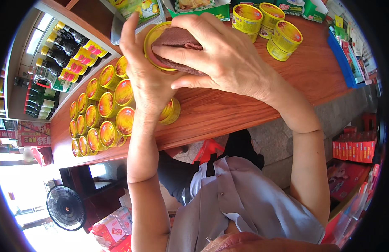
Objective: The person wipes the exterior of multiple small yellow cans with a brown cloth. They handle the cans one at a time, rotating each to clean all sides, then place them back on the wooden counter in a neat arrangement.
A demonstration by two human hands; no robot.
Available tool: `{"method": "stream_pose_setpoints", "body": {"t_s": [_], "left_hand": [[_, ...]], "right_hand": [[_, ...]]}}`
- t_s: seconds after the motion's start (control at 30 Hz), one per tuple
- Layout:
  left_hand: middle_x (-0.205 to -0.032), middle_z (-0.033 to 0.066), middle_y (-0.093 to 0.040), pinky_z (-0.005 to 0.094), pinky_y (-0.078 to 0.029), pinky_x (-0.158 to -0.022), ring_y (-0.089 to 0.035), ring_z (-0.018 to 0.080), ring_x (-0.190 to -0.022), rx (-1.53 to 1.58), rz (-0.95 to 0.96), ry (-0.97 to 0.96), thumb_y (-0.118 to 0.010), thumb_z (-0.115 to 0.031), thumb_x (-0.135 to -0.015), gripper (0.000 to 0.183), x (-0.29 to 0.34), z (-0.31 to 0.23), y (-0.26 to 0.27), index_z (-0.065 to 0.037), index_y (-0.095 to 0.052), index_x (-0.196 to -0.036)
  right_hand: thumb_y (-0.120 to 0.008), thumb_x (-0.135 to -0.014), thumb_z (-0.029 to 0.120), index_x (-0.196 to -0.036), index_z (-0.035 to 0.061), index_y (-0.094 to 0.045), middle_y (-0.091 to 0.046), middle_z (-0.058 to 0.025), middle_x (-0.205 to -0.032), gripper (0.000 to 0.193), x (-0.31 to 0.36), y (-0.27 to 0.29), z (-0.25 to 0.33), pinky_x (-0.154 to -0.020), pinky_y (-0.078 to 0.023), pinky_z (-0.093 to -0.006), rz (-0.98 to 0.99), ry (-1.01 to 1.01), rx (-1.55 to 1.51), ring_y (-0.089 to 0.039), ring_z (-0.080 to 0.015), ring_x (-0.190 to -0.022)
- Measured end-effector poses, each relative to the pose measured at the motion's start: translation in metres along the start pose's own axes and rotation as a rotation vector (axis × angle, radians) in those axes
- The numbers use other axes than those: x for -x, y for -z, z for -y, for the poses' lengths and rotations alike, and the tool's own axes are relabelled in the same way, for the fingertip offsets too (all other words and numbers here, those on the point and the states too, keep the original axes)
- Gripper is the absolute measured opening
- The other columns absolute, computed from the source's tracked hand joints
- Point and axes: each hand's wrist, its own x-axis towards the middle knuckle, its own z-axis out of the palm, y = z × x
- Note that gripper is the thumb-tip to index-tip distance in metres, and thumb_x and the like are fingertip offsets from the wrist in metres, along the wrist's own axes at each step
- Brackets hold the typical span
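Note:
A round yellow can is tilted up between my hands above the wooden counter. My left hand grips its side, the thumb and fingers curled around it. A folded brown cloth lies over the can's lid. My right hand holds this cloth, its fingers pressing it onto the lid. Below my left wrist another yellow can is partly hidden. Several like cans stand in rows to the left of my left forearm.
Stacked yellow cans stand at the far right of the counter, near green boxes. A blue tray sits at the counter's right end. Shelves with dark bottles rise at the left. A black fan is at the lower left.

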Motion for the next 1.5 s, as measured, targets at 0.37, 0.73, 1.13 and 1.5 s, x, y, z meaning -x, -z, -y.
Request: {"method": "stream_pose_setpoints", "body": {"t_s": [0.37, 0.73, 1.13, 1.5], "left_hand": [[-0.128, 0.0189, -0.064, 0.0405, -0.059, -0.092, -0.069, 0.0333, -0.112, 0.014, -0.013, -0.052, -0.094, -0.008, -0.066, 0.111, 0.004, 0.010, -0.013, -0.007, -0.027, -0.154], [-0.137, 0.0203, -0.059, 0.0560, -0.039, -0.112, -0.045, 0.0454, -0.134, -0.657, 0.237, 0.279, -0.096, -0.037, -0.064, 0.113, 0.006, 0.052, 0.013, -0.006, -0.035, -0.153], [-0.148, 0.0233, -0.049, 0.0704, -0.030, -0.112, -0.037, 0.0491, -0.143, -0.766, 0.376, 0.385, -0.089, -0.050, -0.071, 0.107, 0.024, 0.069, -0.003, -0.011, -0.036, -0.155], [-0.132, 0.0244, -0.061, 0.0486, -0.045, -0.107, -0.055, 0.0428, -0.127, -0.477, 0.399, 0.292, -0.093, -0.044, -0.065, 0.103, 0.014, 0.076, 0.002, -0.002, -0.045, -0.146]], "right_hand": [[-0.092, -0.069, 0.028, -0.134, 0.0175, -0.067, -0.065, -0.0101, -0.118, 0.070, 0.004, -0.008, -0.009, -0.089, -0.058, -0.0426, -0.029, -0.182, -0.146, -0.067, -0.0313, -0.105], [-0.084, -0.078, 0.043, -0.122, 0.0095, -0.073, -0.071, -0.0195, -0.101, 0.057, 0.025, -0.032, -0.060, -0.071, -0.061, -0.0432, 0.233, -0.476, 0.200, -0.073, -0.0298, -0.085], [-0.078, -0.089, 0.040, -0.108, 0.0008, -0.073, -0.069, -0.0244, -0.102, 0.044, 0.045, -0.055, -0.079, -0.057, -0.063, -0.0424, 0.388, -0.527, 0.404, -0.074, -0.0309, -0.076], [-0.074, -0.092, 0.039, -0.125, 0.0031, -0.066, -0.057, -0.0178, -0.113, 0.049, 0.010, -0.027, -0.056, -0.068, -0.062, -0.0409, 0.466, -0.628, 0.332, -0.068, -0.0289, -0.088]]}}
